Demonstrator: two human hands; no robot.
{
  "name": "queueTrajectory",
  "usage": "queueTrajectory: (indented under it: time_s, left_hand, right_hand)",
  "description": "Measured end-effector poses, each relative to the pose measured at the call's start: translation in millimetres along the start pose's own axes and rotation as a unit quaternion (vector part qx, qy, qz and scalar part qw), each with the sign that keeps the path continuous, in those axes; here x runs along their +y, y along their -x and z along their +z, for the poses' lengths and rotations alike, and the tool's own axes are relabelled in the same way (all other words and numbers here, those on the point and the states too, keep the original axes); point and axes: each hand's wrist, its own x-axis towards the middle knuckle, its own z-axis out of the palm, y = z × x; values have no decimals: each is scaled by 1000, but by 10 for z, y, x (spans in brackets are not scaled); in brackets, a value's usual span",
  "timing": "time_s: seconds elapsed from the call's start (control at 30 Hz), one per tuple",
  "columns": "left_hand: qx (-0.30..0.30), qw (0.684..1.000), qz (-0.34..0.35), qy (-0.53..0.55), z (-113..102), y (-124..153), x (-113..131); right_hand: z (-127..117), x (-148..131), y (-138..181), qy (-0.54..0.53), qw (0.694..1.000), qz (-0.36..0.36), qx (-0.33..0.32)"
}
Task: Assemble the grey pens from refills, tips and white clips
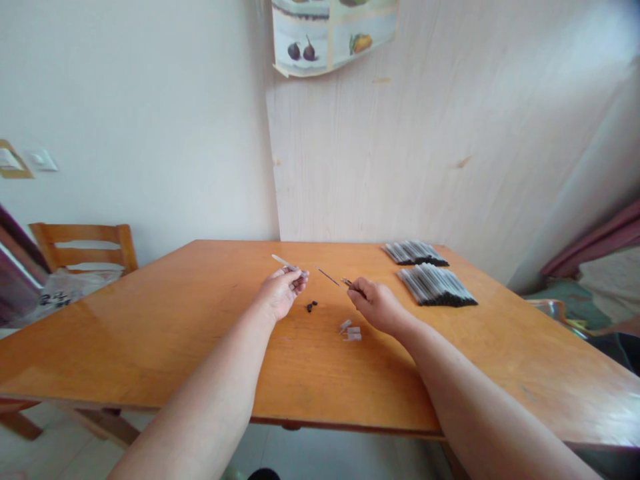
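Observation:
My left hand [281,291] is closed in a pinch on a clear pen barrel [285,263] that points up and to the left. A little to its right, my right hand [376,304] pinches a thin pen refill [328,275], whose tip points toward the left hand. Both hands hover just above the wooden table [150,347]. Between them on the table lie small black caps [311,306]. A few clear plastic pieces [351,331] rest just below my right hand.
Two stacks of pens lie at the table's far right, one near [436,285] and one farther back [414,253]. A wooden chair [83,245] with a plastic bag [65,289] stands at the left. A wall and wood panel rise behind the table.

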Motion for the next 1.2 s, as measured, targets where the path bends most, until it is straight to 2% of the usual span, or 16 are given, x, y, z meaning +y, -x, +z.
queueTrajectory:
  time_s: [0.23,0.7,0.97,1.2]
  left_hand:
    - [-1,1000,-6,5,-30,-50,-48]
    - [-5,1000,-8,-1,-8,-40,-76]
    - [-71,995,-55,-40,92,38,-172]
    - [-139,985,-95,-49,189,129,-228]
  right_hand:
    - [13,-59,14,-15,999,-18,-41]
    - [41,-40,6,-5,999,-7,-44]
    - [22,-71,12,-59,998,-29,-1]
    - [101,-83,-9,-151,988,-5,37]
